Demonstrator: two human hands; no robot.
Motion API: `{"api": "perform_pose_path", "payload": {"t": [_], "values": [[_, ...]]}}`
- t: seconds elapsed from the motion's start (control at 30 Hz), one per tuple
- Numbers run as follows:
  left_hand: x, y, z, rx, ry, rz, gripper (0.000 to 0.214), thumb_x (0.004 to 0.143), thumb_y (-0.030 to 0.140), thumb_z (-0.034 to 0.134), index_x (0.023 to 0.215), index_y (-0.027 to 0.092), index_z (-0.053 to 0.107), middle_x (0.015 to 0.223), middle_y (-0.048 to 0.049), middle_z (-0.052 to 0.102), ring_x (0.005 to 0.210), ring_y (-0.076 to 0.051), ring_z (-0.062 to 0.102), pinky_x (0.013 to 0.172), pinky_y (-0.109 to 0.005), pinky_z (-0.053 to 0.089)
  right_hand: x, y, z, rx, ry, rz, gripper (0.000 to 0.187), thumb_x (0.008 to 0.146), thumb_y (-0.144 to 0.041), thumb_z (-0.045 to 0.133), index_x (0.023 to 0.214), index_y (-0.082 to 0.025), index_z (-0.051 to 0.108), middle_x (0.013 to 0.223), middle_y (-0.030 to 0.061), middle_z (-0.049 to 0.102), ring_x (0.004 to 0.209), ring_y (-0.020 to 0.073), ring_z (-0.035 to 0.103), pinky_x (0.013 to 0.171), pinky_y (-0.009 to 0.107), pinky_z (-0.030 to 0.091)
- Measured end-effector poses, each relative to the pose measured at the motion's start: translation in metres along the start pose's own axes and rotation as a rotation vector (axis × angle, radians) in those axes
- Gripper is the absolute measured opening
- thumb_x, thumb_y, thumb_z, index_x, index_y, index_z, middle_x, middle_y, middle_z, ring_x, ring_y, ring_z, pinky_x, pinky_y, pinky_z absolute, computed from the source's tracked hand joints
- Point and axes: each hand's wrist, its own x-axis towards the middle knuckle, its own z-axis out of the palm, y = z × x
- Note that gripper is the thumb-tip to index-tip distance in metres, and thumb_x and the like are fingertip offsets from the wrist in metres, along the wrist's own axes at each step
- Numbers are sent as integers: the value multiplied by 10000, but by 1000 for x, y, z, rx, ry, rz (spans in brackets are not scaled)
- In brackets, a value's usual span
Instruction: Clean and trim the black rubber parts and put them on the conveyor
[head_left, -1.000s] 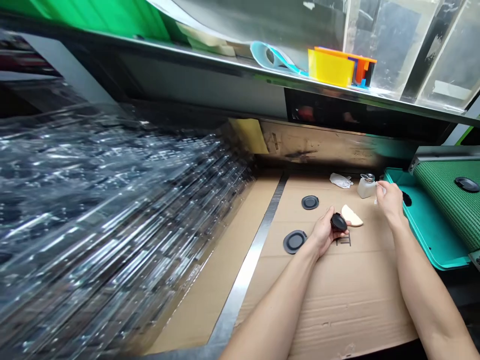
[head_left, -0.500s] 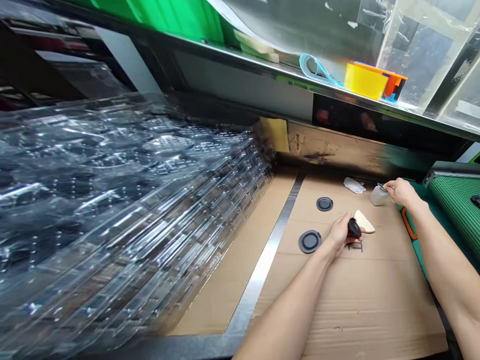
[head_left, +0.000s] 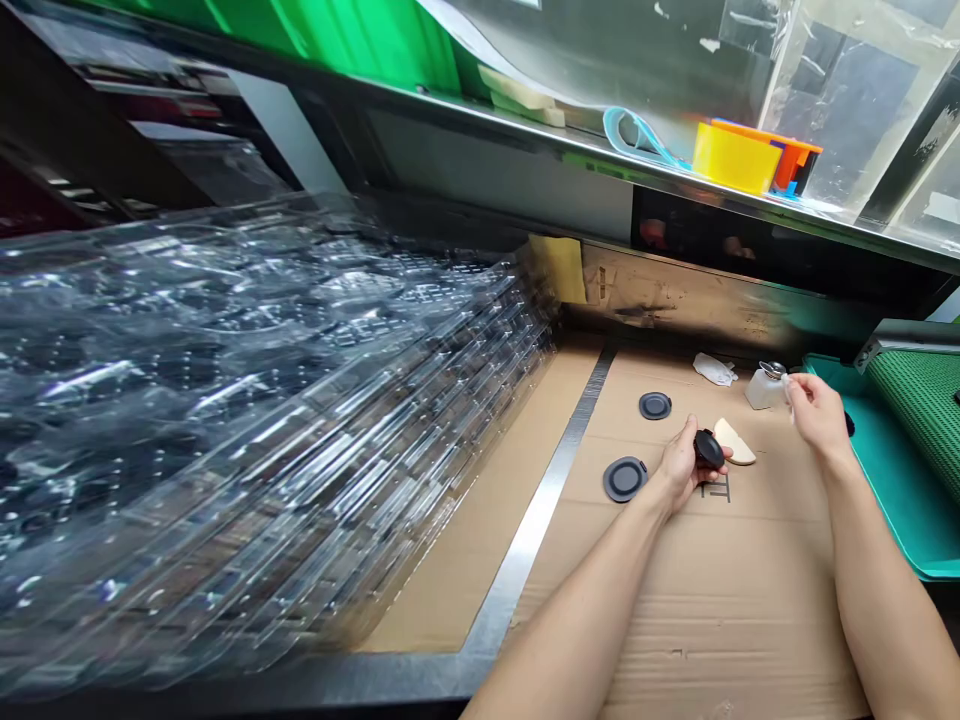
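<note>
- A stack of clear plastic blister trays [head_left: 262,400] lies well left of the left hand's fingers.
- A cardboard sheet [head_left: 720,610] lies beneath both hands' fingers.
- A teal tray [head_left: 900,500] sits just right of the right hand's fingers.
- The left hand [head_left: 681,465] has its fingers curled around a black round cap [head_left: 709,449], gripping it.
- The right hand [head_left: 819,415] has its thumb and forefinger pinched on a small pale piece [head_left: 789,387], too small to identify.
- A clear dispenser bottle [head_left: 765,390] stands just left of those fingertips.
- A beige sponge wedge [head_left: 733,441] lies just right of the left hand's fingers.
- Two dark round discs [head_left: 625,479] [head_left: 655,405] lie left of and beyond those fingers.
- A crumpled white cloth [head_left: 714,369] lies farther beyond them.
</note>
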Motion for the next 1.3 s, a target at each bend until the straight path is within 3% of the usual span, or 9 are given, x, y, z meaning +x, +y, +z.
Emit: {"api": "perform_pose_path", "payload": {"t": [0.07, 0.13, 0.27, 0.4, 0.53, 0.7, 0.9, 1.3], "values": [[0, -1, 0, 18, 0, 14, 477, 981, 604, 384, 919, 152, 523, 759, -154, 722, 480, -161, 618, 421, -218, 388, -26, 2, 14, 308, -122, 140, 389, 857, -552, 616, 987, -186, 643, 772, 37, 662, 656, 160, 590, 603, 274, 476], [-1, -2, 1, 62, 7, 26, 475, 975, 604, 400, 929, 149, 528, 733, -142, 716, 447, -144, 585, 393, -204, 337, -50, 0, 26, 457, -255, 212, 410, 826, -574, 660, 953, -186, 622, 720, 8, 634, 594, 133, 556, 537, 242, 445], [-3, -4, 2, 178, 41, 18, 469, 980, 578, 400, 915, 141, 557, 673, -113, 697, 394, -122, 531, 359, -199, 292, -77, -12, 39, 373, -404, 82, 339, 889, -519, 619, 948, -189, 663, 801, 20, 672, 680, 145, 600, 574, 240, 465], [-4, -7, 1, 283, 40, 31, 505, 976, 574, 396, 840, 135, 604, 656, -91, 681, 382, -111, 528, 338, -195, 292, -84, -19, 46, 143, -355, -163, 234, 952, -387, 547, 977, -208, 695, 856, 34, 706, 806, 180, 653, 756, 285, 499], [-3, -11, -1, 373, 23, 79, 559, 970, 572, 398, 720, 122, 618, 622, -90, 656, 367, -105, 522, 326, -198, 314, -87, -13, 54, 14, -346, -282, 186, 959, -296, 519, 984, -219, 686, 814, 30, 694, 765, 171, 648, 744, 273, 475], [-2, -13, -3, 406, 50, 121, 554, 960, 576, 403, 701, 132, 607, 590, -80, 640, 356, -114, 513, 311, -209, 308, -88, -6, 57, -24, -381, -305, 186, 944, -251, 509, 917, -212, 688, 826, 34, 701, 740, 161, 644, 712, 256, 468], [0, -14, -2, 397, 90, 115, 557, 969, 575, 382, 702, 139, 604, 572, -84, 643, 341, -117, 499, 309, -222, 307, -90, -11, 56, -7, -258, -335, 184, 945, -263, 517, 944, -213, 694, 882, 45, 712, 786, 164, 653, 750, 254, 476], [-2, -18, -2, 567, 153, 158, 552, 964, 615, 406, 687, 176, 593, 419, -33, 552, 309, -142, 499, 321, -225, 320, -94, -6, 65, -126, -294, -368, 174, 938, -252, 485, 938, -217, 655, 925, 63, 708, 780, 177, 644, 718, 265, 462]]}}
